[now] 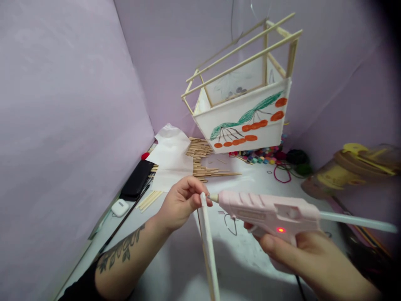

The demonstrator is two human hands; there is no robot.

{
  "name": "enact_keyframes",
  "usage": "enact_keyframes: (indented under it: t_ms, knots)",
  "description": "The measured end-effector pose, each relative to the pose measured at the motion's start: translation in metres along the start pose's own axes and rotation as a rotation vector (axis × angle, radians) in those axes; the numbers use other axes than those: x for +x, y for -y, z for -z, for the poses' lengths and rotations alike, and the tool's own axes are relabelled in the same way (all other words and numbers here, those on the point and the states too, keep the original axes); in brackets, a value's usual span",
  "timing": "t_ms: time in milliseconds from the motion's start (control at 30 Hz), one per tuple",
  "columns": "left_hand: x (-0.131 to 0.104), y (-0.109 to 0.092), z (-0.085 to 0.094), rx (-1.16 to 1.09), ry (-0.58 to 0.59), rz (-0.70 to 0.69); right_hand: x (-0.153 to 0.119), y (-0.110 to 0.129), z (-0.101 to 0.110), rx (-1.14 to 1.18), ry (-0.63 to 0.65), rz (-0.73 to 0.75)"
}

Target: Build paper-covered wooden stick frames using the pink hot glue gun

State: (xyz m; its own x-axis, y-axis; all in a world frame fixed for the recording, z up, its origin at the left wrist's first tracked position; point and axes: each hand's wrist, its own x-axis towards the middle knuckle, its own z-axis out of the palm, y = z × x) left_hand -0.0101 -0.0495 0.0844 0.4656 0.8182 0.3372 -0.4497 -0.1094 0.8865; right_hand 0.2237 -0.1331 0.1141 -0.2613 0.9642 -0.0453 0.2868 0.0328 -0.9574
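My right hand (pixel 291 251) is wrapped round the handle of a pale pink glue gun (pixel 263 211), whose red light glows. A translucent glue stick (pixel 357 220) pokes out of its rear. The gun's nozzle points left and meets the top end of a thin white-covered panel with a wooden edge (pixel 208 246). That panel stands edge-on to me, its upper tip pinched between the thumb and fingers of my left hand (pixel 184 198). Exactly what lies between nozzle and fingertips is too small to make out.
A wooden-stick frame box with painted orange berries (pixel 250 121) hangs at the back. Below lie wooden sticks (pixel 200 156) and white paper (pixel 172 154). A black case (pixel 136 179) and white earbud case (pixel 120 207) lie left; a lidded cup (pixel 341 171) and yarn (pixel 297 158) are right.
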Motion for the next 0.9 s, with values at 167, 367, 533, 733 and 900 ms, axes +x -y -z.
enact_keyframes:
  t_ms: [167,367,533,733,900]
  knots:
    - [-0.001,0.001,-0.004,-0.031,0.008,0.021,0.003,0.004,-0.002,-0.051,-0.022,0.027]
    - [-0.001,0.004,-0.005,-0.080,0.075,-0.021,0.007,0.012,-0.005,-0.066,-0.020,0.044]
    - [-0.002,0.005,-0.005,-0.100,0.090,-0.042,0.008,0.013,-0.006,-0.063,-0.026,0.070]
    - [-0.002,0.005,-0.005,-0.092,0.081,-0.038,0.009,0.015,-0.006,-0.050,0.011,0.053]
    - [-0.002,0.006,-0.005,-0.068,0.051,-0.011,0.009,0.016,-0.006,-0.042,0.042,0.045]
